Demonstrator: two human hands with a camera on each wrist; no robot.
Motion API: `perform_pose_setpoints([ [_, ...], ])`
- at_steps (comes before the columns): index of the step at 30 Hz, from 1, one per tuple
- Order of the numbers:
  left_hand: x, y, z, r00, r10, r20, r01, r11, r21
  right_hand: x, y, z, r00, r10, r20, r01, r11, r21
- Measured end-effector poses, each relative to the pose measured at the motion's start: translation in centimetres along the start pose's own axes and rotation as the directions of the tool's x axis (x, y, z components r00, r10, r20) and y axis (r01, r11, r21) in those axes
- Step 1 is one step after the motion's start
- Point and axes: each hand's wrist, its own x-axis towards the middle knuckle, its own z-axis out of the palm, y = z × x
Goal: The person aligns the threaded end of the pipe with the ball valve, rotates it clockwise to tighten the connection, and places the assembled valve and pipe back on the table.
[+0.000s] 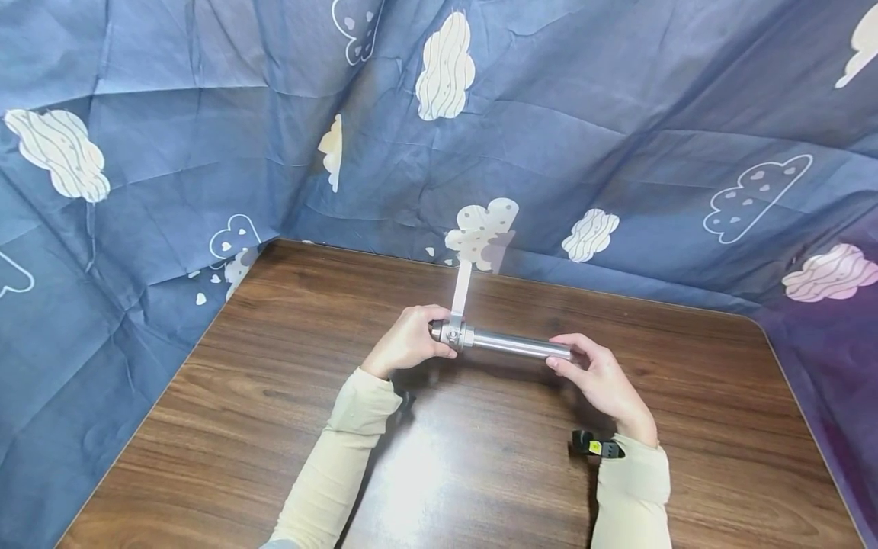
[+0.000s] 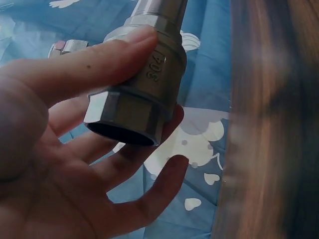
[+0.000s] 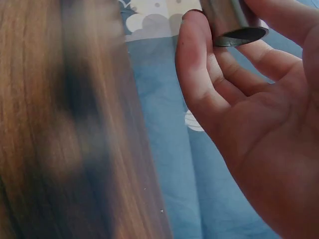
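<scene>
My left hand (image 1: 411,335) grips a steel ball valve (image 1: 453,333) by its body, thumb on one side and fingers on the other. In the left wrist view the valve body (image 2: 144,74) bears a raised "304", and its open hexagonal end faces the camera. A flat lever handle (image 1: 462,288) sticks out from the valve, pointing away from me. Joined to the valve's right end is a straight shiny pipe (image 1: 514,343). My right hand (image 1: 604,381) holds the pipe's far end between thumb and fingers; the right wrist view shows the hollow pipe mouth (image 3: 241,36).
A brown wood-grain table (image 1: 240,381) lies beneath both hands. Blue cloth (image 1: 549,137) with cloud prints hangs behind and at both sides of it. A small black strap device (image 1: 597,445) sits at the right wrist.
</scene>
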Motion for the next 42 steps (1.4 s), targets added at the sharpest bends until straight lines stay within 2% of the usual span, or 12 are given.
perform_pose_setpoints([
  [5, 0.2, -0.3, 0.4, 0.999, -0.015, 0.038, 0.012, 0.997, 0.075, 0.0, 0.4, 0.0, 0.999, 0.013, 0.038, -0.013, 1.000, -0.001],
  [13, 0.5, -0.5, 1.0, 0.994, -0.074, 0.085, 0.063, 0.989, 0.135, 0.0, 0.4, 0.1, 0.990, 0.073, 0.117, -0.077, 0.997, 0.031],
  [22, 0.7, -1.1, 1.6, 0.986, -0.056, 0.156, 0.029, 0.985, 0.168, 0.2, 0.8, 0.1, 0.980, 0.136, 0.146, -0.129, 0.990, -0.057],
  [31, 0.7, -1.4, 1.9, 0.974, -0.066, 0.217, 0.030, 0.985, 0.167, 0.1, 1.0, 0.1, 0.980, 0.111, 0.163, -0.087, 0.985, -0.148],
  [42, 0.6, -1.6, 2.1, 0.964, -0.091, 0.252, 0.045, 0.982, 0.183, 0.1, 1.2, 0.3, 0.980, 0.103, 0.170, -0.078, 0.986, -0.147],
])
